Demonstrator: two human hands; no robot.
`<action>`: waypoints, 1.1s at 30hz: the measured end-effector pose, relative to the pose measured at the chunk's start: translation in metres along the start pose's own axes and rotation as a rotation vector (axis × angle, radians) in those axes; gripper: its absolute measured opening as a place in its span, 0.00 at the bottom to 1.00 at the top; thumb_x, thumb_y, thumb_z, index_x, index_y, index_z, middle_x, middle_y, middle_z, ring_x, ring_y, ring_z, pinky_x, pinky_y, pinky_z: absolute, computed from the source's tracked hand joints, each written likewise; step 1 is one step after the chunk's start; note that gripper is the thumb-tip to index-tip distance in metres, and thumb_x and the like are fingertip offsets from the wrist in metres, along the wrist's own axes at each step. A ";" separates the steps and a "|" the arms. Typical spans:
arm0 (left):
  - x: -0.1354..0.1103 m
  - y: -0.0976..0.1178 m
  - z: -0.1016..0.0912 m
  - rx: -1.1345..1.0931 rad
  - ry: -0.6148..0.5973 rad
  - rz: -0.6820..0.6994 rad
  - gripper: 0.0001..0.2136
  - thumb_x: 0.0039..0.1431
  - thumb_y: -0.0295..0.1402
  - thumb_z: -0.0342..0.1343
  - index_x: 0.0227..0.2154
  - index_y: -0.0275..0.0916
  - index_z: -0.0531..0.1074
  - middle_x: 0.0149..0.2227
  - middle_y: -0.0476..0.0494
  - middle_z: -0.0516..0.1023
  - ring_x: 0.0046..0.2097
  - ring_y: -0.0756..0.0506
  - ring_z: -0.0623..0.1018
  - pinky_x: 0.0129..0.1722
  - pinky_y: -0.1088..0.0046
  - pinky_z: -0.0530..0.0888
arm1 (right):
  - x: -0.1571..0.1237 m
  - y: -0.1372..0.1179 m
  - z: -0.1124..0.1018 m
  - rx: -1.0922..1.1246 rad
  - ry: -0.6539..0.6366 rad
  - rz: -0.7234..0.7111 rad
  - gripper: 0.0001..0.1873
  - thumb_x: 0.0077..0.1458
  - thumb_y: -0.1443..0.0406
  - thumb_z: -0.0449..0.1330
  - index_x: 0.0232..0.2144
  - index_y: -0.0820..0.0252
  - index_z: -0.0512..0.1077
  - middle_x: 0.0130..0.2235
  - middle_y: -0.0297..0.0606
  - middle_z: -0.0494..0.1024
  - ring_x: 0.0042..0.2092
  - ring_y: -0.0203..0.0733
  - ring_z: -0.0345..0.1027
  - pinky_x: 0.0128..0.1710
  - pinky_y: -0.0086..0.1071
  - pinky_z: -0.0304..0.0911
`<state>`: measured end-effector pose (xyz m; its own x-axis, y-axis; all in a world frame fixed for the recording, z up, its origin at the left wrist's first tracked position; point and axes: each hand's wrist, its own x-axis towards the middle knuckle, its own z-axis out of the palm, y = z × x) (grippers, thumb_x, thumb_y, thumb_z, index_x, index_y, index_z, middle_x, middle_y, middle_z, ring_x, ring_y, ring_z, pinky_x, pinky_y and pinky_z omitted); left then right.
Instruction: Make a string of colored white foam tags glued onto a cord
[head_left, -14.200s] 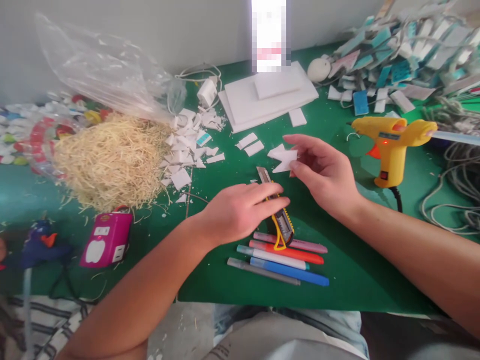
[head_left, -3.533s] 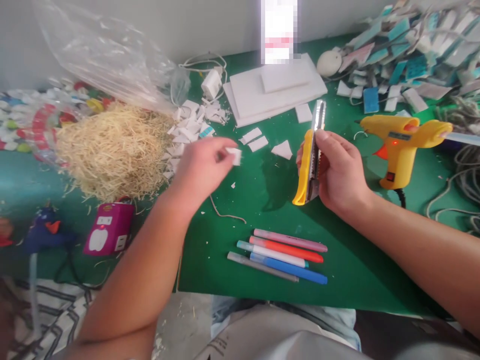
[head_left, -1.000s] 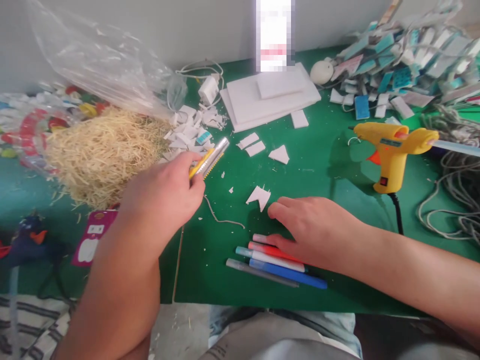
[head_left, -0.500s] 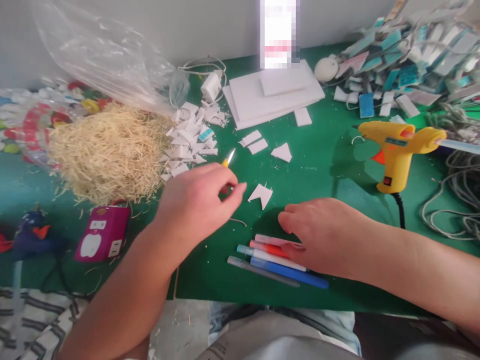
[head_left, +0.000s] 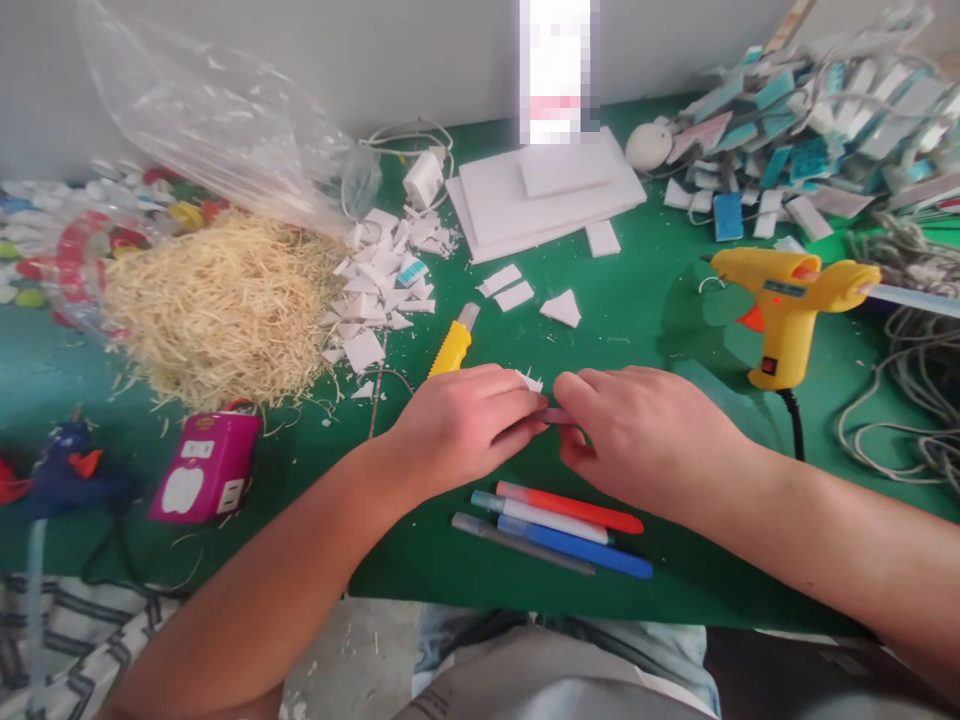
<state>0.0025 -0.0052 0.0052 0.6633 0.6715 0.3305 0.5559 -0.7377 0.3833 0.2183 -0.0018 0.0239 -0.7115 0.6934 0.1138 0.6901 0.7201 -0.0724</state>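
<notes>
My left hand (head_left: 465,430) and my right hand (head_left: 645,425) meet over the middle of the green table, fingers closed from both sides on a pale pink marker pen (head_left: 553,415). Only a short stretch of the pen shows between the fingertips. Just behind them, a small cut piece of white foam board (head_left: 531,382) is mostly hidden. A yellow utility knife (head_left: 451,348) with its blade out lies beyond my left hand. Below the hands are a red marker (head_left: 574,508), a white one (head_left: 559,518), a blue one (head_left: 574,547) and a grey one (head_left: 521,545).
Foam board scraps (head_left: 375,285) and a heap of straw (head_left: 217,300) sit left. A yellow glue gun (head_left: 784,310) stands at right, its cord running toward me. White foam sheets (head_left: 517,205) lie at the back. A purple box (head_left: 206,468) is at near left.
My right hand has picked up the pink marker from the row and moved it up. My left hand has come right to meet it, uncovering the utility knife.
</notes>
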 end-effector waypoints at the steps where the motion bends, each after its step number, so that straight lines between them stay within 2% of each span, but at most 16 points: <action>1: 0.000 0.000 -0.001 -0.021 0.036 -0.011 0.11 0.74 0.32 0.54 0.39 0.37 0.80 0.34 0.47 0.84 0.35 0.50 0.81 0.35 0.77 0.76 | -0.001 0.003 0.002 0.041 0.081 -0.021 0.06 0.57 0.71 0.56 0.30 0.59 0.72 0.22 0.35 0.74 0.24 0.38 0.64 0.25 0.35 0.47; 3: 0.001 0.000 -0.004 -0.073 0.102 -0.060 0.09 0.73 0.33 0.56 0.39 0.38 0.81 0.31 0.49 0.83 0.30 0.52 0.79 0.31 0.79 0.74 | -0.001 0.008 0.006 0.117 0.188 -0.071 0.10 0.64 0.69 0.54 0.33 0.62 0.74 0.26 0.36 0.77 0.26 0.38 0.67 0.25 0.33 0.52; 6: 0.002 0.002 -0.008 -0.170 0.165 -0.186 0.07 0.70 0.34 0.61 0.38 0.39 0.83 0.27 0.52 0.81 0.25 0.54 0.75 0.27 0.81 0.72 | 0.002 0.014 0.011 0.126 0.268 -0.155 0.17 0.72 0.65 0.51 0.34 0.63 0.75 0.28 0.37 0.78 0.27 0.37 0.69 0.26 0.32 0.55; 9: 0.004 0.006 -0.009 -0.349 0.182 -0.375 0.04 0.64 0.32 0.66 0.36 0.40 0.84 0.28 0.52 0.83 0.25 0.55 0.76 0.25 0.82 0.73 | 0.003 0.018 0.015 0.070 0.331 -0.210 0.20 0.74 0.64 0.49 0.33 0.63 0.76 0.25 0.35 0.75 0.25 0.36 0.67 0.24 0.32 0.54; 13: 0.005 0.011 -0.009 -0.595 0.185 -0.578 0.02 0.58 0.31 0.68 0.33 0.41 0.85 0.25 0.53 0.83 0.24 0.54 0.78 0.23 0.84 0.74 | 0.002 0.019 0.017 0.061 0.323 -0.202 0.23 0.76 0.61 0.47 0.32 0.61 0.76 0.25 0.34 0.75 0.24 0.35 0.65 0.23 0.31 0.51; 20: 0.008 0.014 -0.008 -0.663 0.231 -0.644 0.02 0.55 0.29 0.68 0.31 0.42 0.85 0.25 0.54 0.83 0.23 0.55 0.78 0.23 0.84 0.75 | 0.005 0.020 0.026 0.047 0.309 -0.197 0.26 0.76 0.59 0.45 0.32 0.61 0.76 0.23 0.35 0.73 0.24 0.35 0.64 0.24 0.32 0.48; 25: 0.005 0.014 -0.006 -0.544 0.285 -0.604 0.03 0.58 0.31 0.67 0.33 0.40 0.84 0.27 0.52 0.84 0.25 0.53 0.79 0.25 0.81 0.77 | 0.010 0.026 0.026 0.061 0.211 -0.077 0.31 0.75 0.52 0.44 0.28 0.60 0.74 0.21 0.36 0.71 0.23 0.36 0.61 0.23 0.32 0.46; 28: 0.002 0.006 -0.007 -0.301 0.372 -0.505 0.05 0.63 0.34 0.64 0.36 0.41 0.84 0.33 0.49 0.86 0.28 0.52 0.80 0.30 0.77 0.79 | 0.013 0.032 0.023 0.087 0.180 0.048 0.27 0.71 0.48 0.50 0.29 0.59 0.74 0.23 0.38 0.73 0.25 0.38 0.63 0.24 0.31 0.48; 31: -0.001 -0.008 -0.008 0.073 0.348 -0.407 0.06 0.67 0.34 0.60 0.37 0.42 0.82 0.34 0.49 0.86 0.29 0.51 0.79 0.33 0.74 0.78 | 0.016 0.039 0.024 0.119 0.233 0.201 0.15 0.63 0.56 0.57 0.36 0.61 0.78 0.30 0.42 0.79 0.29 0.42 0.69 0.26 0.32 0.55; 33: -0.002 -0.017 -0.008 0.248 0.260 -0.417 0.05 0.67 0.33 0.59 0.38 0.42 0.80 0.32 0.48 0.85 0.28 0.49 0.79 0.31 0.72 0.75 | 0.017 0.044 0.027 0.157 0.269 0.280 0.15 0.60 0.64 0.56 0.43 0.62 0.79 0.36 0.44 0.82 0.32 0.44 0.71 0.30 0.34 0.61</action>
<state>-0.0127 0.0065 0.0052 0.2336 0.8825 0.4081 0.8672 -0.3790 0.3231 0.2329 0.0429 -0.0036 -0.4249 0.8461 0.3218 0.8085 0.5146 -0.2856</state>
